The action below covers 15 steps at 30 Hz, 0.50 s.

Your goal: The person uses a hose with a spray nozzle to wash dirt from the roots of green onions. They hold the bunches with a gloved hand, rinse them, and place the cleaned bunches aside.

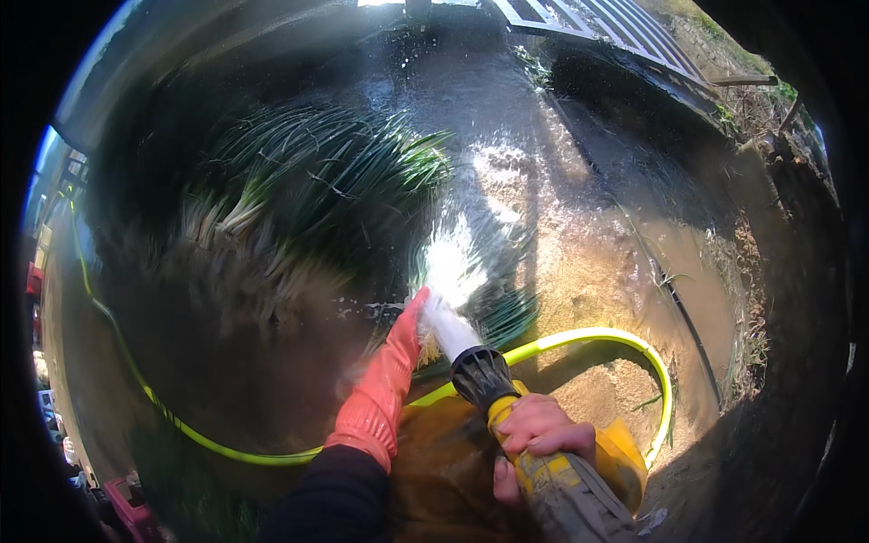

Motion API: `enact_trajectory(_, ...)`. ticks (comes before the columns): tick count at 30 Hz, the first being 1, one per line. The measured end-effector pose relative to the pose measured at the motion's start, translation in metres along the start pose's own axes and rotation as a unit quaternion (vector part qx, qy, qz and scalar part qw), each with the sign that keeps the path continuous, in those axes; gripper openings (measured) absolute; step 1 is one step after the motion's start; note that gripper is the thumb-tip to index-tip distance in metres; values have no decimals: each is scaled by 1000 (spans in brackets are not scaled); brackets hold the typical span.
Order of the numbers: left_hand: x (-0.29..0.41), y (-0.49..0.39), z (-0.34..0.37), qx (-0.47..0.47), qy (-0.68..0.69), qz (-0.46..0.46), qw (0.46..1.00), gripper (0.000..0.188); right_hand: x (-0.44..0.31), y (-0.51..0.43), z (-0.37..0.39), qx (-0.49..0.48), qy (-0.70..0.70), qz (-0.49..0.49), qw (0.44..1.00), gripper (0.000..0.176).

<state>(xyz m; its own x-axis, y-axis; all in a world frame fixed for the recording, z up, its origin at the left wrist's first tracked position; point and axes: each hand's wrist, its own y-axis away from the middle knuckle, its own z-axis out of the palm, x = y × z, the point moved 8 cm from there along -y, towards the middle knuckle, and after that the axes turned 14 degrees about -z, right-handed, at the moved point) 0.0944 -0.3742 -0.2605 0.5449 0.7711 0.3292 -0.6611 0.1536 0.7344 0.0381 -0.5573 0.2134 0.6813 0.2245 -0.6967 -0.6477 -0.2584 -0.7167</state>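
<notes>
My left hand (387, 373), in a coral rubber glove, is on a bunch of green onions (506, 317). Pale roots show beside the glove; spray hides part of the bunch and the fingertips. My bare right hand (548, 431) grips the yellow and grey body of a hose nozzle (483, 375) with a black ribbed tip. A white water jet (449, 331) leaves the tip and strikes the bunch right by my left hand. Left of it lies a large heap of green onions (319, 170), white stems toward me and leaves pointing away.
A bright yellow-green hose (601, 334) loops right of the nozzle and runs off left. Muddy water (577, 285) covers the ground. A thin black pipe (692, 332) lies at right, below a bank. A metal grate (597, 27) stands at the far right, and a pink crate (129, 506) sits lower left.
</notes>
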Motion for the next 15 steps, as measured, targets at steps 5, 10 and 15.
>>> enact_trajectory(5,-3,20,7,31,46,25,998,36,1,-5,2,3,-9,-4,1000,46)
enact_trajectory(10,19,33,31,-48,94,60,993,35,-1,2,-5,-18,42,9,999,48)
enact_trajectory(15,19,50,65,-189,151,-22,970,40,-12,-4,-11,-18,75,-11,997,49)
